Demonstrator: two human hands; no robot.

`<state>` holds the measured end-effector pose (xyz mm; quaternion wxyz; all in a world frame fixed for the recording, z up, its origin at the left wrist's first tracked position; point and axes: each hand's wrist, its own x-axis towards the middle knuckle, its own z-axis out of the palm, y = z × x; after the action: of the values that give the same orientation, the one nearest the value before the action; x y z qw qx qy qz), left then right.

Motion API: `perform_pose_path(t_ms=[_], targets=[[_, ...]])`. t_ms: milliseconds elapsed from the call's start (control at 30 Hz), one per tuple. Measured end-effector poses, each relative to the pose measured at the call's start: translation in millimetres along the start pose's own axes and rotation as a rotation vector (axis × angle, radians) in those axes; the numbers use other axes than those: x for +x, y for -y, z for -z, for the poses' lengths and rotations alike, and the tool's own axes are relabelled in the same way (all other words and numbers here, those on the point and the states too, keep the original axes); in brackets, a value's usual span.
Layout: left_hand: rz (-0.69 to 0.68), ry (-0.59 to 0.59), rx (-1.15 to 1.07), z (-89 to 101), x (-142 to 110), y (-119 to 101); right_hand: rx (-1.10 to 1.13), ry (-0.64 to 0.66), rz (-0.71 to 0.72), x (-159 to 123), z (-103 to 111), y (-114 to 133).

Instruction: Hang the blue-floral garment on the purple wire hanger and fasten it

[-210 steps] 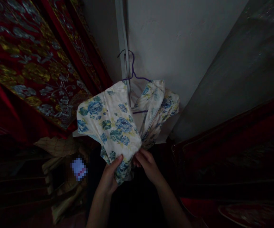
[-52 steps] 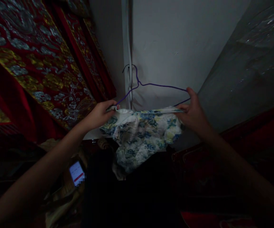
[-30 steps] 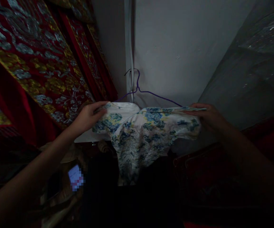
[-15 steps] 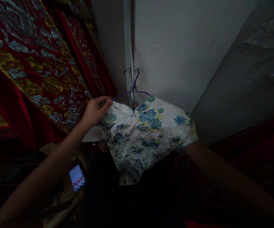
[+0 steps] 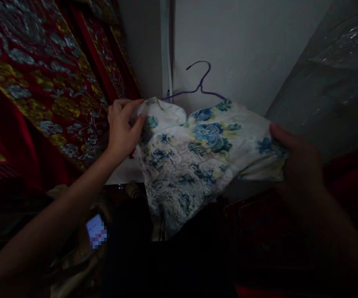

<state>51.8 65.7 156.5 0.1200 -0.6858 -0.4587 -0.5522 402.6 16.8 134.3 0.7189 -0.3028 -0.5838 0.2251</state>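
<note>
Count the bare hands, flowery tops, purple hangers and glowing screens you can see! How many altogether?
Left hand and right hand: 2
Flowery top: 1
Purple hanger: 1
Glowing screen: 1
Total: 5

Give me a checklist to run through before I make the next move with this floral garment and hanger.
1. Left hand on the floral garment: ok, thumb and fingers hold it at one shoulder.
2. Right hand on the garment: ok, thumb over the sleeve; the other fingers are mostly hidden.
3. Hanger arms running under the garment: ok, both pass in near the collar.
4. Hanger ends seated in both shoulders: cannot tell, the cloth covers them.
5. Hook hung on a support: not ok, it stands clear of the pale strip.
6. Hem hanging free: cannot tell, it is lost in the dark.
</note>
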Motion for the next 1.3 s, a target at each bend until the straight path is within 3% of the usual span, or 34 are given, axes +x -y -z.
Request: perform_pose_path(t_ms=[33,100,200,267,333,367,433,500,567,700,767,833,933,1000,1067,1100,1167,1233,1300], targets=[[0.024,0.018,-0.084,2.2,-2,-17,-0.061,0.066,0.108,-9,-2,9],[0.154,0.185,-0.370,9.6,-14,-54,-0.156,0.236,0.260,-35,-10,28],[0.552,0.505,-0.872,27.2,-43,-105,-0.196,0.612,0.437,-78,-29,53],[0.815,0.639,-1.062,43.1,-63,-126,-0.204,0.912,0.617,-96,-41,57],[0.957,0.828,-1.162,61.9,-77,-132,-0.200,1.032,0.738,-97,-49,48],[0.984,0.946,-1.169,72.1,-81,-130,-0.192,0.994,0.762,-92,-50,38],[0.986,1.139,-1.068,93.3,-82,-121,-0.202,0.780,0.727,-75,-50,11],[0.959,1.198,-0.855,112.8,-77,-109,-0.275,0.557,0.600,-55,-48,-22],[0.879,1.161,-0.650,127.3,-67,-96,-0.317,0.450,0.395,-42,-47,-51],[0.570,0.926,-0.302,133.1,-46,-58,-0.129,0.594,-0.088,-45,-49,-77],[0.384,0.742,-0.097,126.2,-38,-35,-0.011,0.564,-0.266,-49,-52,-76],[0.229,0.564,0.054,116.4,-33,-15,0.079,0.381,-0.324,-44,-59,-72],[0.071,0.248,0.120,101.0,-33,0,0.184,0.093,-0.315,-13,-78,-70],[0.004,0.040,0.110,90.2,-40,-2,0.243,0.017,-0.310,17,-92,-73],[-0.043,-0.028,0.085,76.9,-54,-8,0.285,-0.020,-0.301,44,-99,-78],[-0.055,0.027,0.066,68.6,-64,-11,0.299,-0.047,-0.288,53,-100,-80],[-0.036,0.299,0.005,48.6,-88,-15,0.320,-0.125,-0.257,57,-93,-84],[0.047,0.606,-0.079,25.3,-114,-15,0.327,-0.203,-0.262,44,-79,-87],[0.110,0.761,-0.150,1.8,-137,-14,0.308,-0.264,-0.317,19,-61,-88]])
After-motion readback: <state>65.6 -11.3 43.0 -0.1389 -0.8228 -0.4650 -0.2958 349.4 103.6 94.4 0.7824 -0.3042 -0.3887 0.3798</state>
